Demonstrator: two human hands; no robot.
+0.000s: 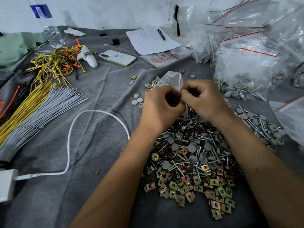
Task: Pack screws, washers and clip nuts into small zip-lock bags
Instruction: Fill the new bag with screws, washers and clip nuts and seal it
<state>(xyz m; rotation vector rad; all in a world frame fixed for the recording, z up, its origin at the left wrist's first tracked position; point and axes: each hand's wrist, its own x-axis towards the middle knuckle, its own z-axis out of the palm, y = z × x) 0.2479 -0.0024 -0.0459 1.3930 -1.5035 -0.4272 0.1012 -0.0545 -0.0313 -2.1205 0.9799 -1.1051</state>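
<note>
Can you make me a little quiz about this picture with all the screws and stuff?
1. True or false: both hands pinch the small zip-lock bag at its red strip.
2. What lies nearer the person in the pile: A) clip nuts B) phone C) pen?
3. Fill in: the white cable lies on the ____ of the left hand.

Key
1. True; the right hand pinches it too.
2. A
3. left

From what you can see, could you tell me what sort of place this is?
Probably an informal hand-packing workspace: a mixed hardware pile on a grey cloth, and filled bags stacked at right.
</note>
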